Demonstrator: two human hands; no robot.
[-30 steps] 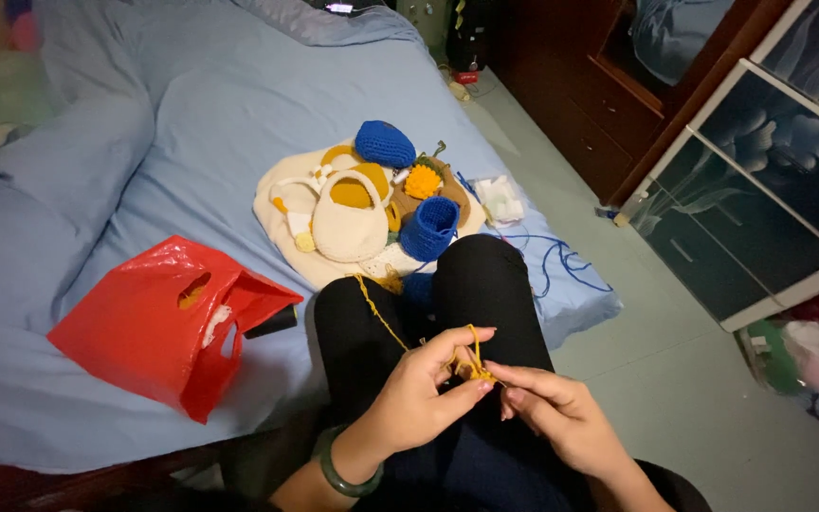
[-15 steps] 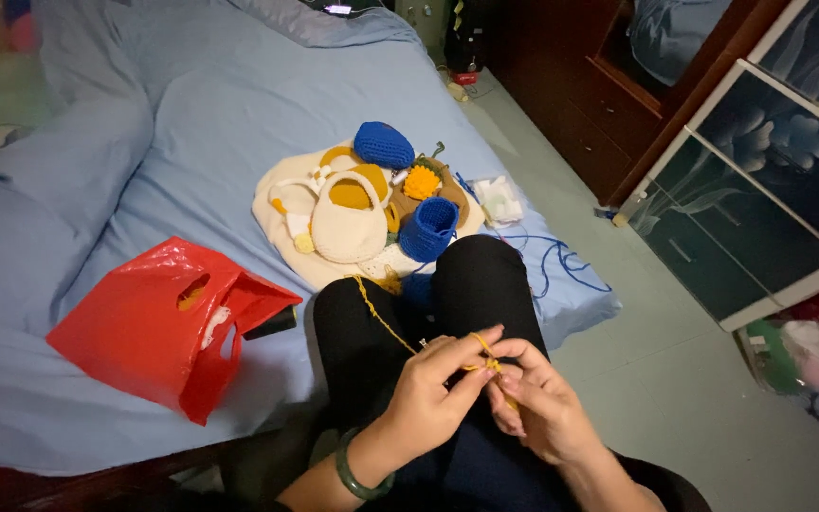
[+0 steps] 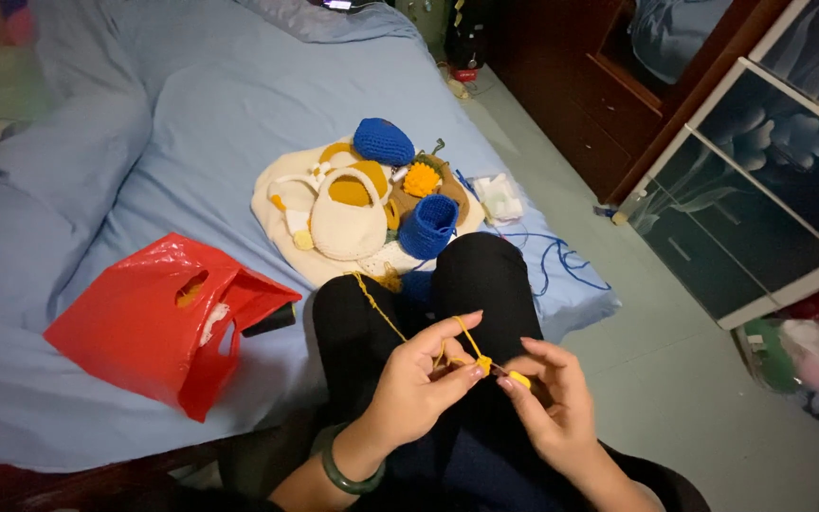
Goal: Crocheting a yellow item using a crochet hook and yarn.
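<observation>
Both hands [image 3: 485, 384] pinch yellow yarn [image 3: 482, 361] (btwn fingertips).

Dim, cool room light falls softly on the bed [image 3: 191, 123], the upper-left corner smears into blur, the cabinet glass [image 3: 770, 190] gives a faint sheen, and the lap sinks into near-black shadow.

A dark green bangle [image 3: 351, 474] circles the left wrist, and black trousers [image 3: 485, 284] cover both legs.
</observation>
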